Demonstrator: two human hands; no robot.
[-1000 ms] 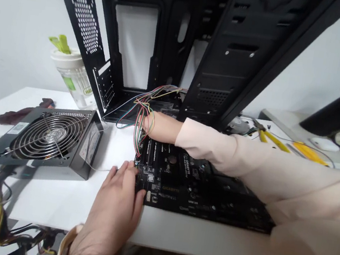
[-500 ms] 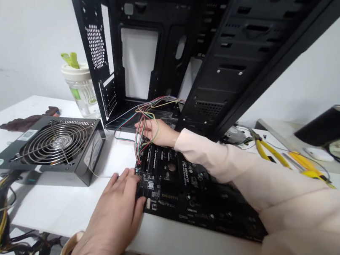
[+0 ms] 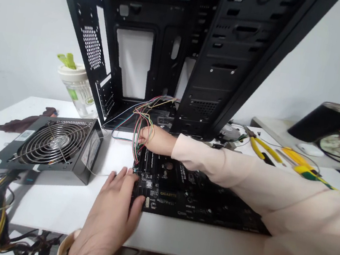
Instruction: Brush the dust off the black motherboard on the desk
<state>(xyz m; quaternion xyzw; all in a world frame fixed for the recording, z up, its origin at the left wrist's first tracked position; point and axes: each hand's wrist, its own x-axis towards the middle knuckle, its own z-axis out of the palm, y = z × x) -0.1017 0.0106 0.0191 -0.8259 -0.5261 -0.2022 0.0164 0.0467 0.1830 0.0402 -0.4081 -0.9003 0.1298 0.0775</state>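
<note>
From where I stand, the black printed motherboard with white lettering (image 3: 166, 203) lies flat on the white tabletop (image 3: 115, 149), just in front of the tall, open black metal computer case (image 3: 208, 82); the left hand (image 3: 114, 213) rests at the board's near left corner, fingers loosely extended along the edge and thumb set wide of them; the right hand (image 3: 155, 139), reaching across the board from a cream cloth sleeve (image 3: 224, 165), has its fingers curled narrow among thin red, green, yellow and white wires (image 3: 142, 112); whether it pinches any, I cannot tell; those wires run from the case down to the board's left edge; left of the board sits a dark grey boxy power supply with a round wire fan grille (image 3: 45, 149).
</note>
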